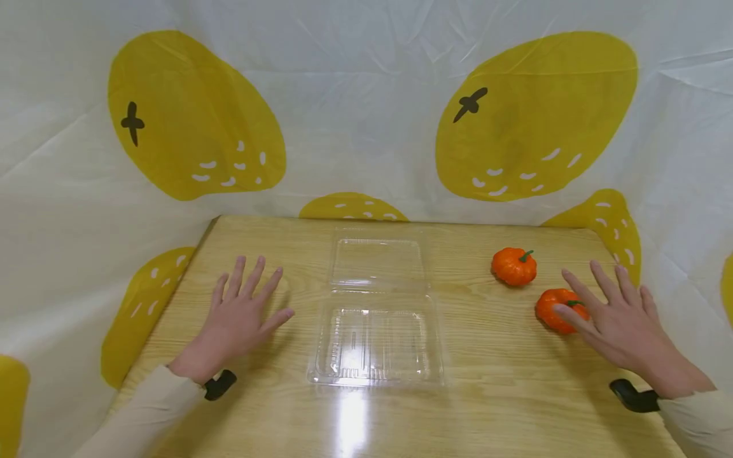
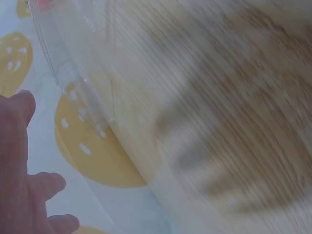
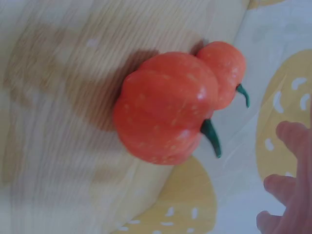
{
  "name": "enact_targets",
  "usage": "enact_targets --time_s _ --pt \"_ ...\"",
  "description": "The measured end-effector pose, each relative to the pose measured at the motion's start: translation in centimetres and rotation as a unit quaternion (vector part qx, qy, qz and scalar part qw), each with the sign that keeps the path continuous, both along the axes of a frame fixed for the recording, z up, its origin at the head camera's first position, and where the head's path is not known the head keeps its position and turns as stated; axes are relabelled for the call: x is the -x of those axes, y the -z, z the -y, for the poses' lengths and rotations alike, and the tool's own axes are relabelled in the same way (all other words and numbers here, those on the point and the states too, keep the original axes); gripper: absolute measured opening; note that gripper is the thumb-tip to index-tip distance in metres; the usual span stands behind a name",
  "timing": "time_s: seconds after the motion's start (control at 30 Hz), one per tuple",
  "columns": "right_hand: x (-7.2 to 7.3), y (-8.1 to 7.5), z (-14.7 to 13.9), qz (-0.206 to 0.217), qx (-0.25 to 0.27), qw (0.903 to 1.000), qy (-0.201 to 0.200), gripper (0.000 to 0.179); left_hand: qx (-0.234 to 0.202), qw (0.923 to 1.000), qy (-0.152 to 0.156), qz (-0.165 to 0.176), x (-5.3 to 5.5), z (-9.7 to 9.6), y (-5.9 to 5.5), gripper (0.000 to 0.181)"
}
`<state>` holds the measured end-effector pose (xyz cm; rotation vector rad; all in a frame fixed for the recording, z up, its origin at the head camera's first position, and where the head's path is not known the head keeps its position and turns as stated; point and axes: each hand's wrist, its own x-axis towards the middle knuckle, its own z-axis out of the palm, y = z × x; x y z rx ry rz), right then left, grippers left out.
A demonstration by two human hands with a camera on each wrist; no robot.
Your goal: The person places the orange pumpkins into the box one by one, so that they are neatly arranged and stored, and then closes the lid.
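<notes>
My left hand (image 1: 237, 315) hovers over the left side of the table with its fingers spread and nothing in them. On the other side my right hand (image 1: 621, 324) is also spread out, its thumb overlapping the nearer orange pumpkin (image 1: 552, 310) in the head view. A second orange pumpkin (image 1: 511, 267) with a green stem sits farther back and to the left. Between the hands lies a clear plastic clamshell box (image 1: 375, 305), its lid folded back away from me. In the right wrist view the nearer pumpkin (image 3: 163, 107) partly hides the farther pumpkin (image 3: 224, 68).
The wooden table (image 1: 487, 394) meets a white curtain (image 1: 355, 127) with yellow lemon prints at the back and sides. A dark strap piece (image 1: 220, 385) shows at the left wrist, and another dark piece (image 1: 634, 395) at the right wrist.
</notes>
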<state>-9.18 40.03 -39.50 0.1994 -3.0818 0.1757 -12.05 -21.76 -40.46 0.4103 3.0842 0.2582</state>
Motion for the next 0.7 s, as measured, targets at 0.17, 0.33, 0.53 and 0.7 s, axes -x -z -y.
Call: enact_targets --time_s 0.17,0.33,0.53,0.7 --pt "0.0 0.3 -0.5 0.0 0.018 0.9998 0.006 0.074 -0.012 0.9994 0.016 -0.027 0.0 -0.8 0.6 0.082" --pt "-0.1 1.4 -1.4 -0.028 0.07 0.9971 -0.01 0.07 -0.047 0.9974 0.027 -0.048 0.0 -1.6 1.3 0.076" --pt "-0.3 2.4 -2.0 -0.049 0.166 0.9842 -0.038 0.068 -0.124 0.9916 0.022 -0.029 -0.1 -2.7 2.2 0.069" --pt "-0.6 2.7 -2.5 -0.027 0.193 0.9807 -0.02 0.076 -0.217 0.9761 0.011 0.016 0.0 -3.7 3.0 0.067"
